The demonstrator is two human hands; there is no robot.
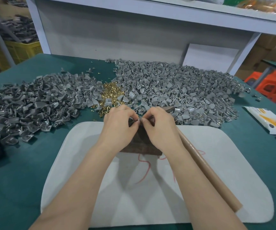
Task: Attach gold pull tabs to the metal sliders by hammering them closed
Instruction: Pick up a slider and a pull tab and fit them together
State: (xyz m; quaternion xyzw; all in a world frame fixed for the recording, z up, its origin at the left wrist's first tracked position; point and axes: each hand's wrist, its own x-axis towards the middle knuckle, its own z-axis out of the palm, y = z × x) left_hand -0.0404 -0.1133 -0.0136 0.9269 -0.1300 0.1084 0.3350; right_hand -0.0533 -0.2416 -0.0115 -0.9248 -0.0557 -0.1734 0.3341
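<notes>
Step in hand: fitting, not hammering yet. Left hand [119, 125] and right hand [160, 128] meet fingertip to fingertip over the far end of a dark wooden block [142, 145] on the white mat [216, 156].

Left thumb and fingers are curled narrow and pinch a grey slider [132, 122]. The right thumb and forefinger pinch at the same piece. Any gold tab between them is too small to see.

Hammer [205, 171] lies just right of the block, handle running near-right under the right wrist, head at the far end. I cannot tell if the hand grips it.

Next move, as I judge it: seat the piece on the block, steady it with the left hand, take up the hammer with the right, and keep fingertips clear of the strike.

Stock: grey slider piles far left [34, 103] and far right [175, 90], and a heap of gold pull tabs [110, 94] between them, just beyond the hands.
</notes>
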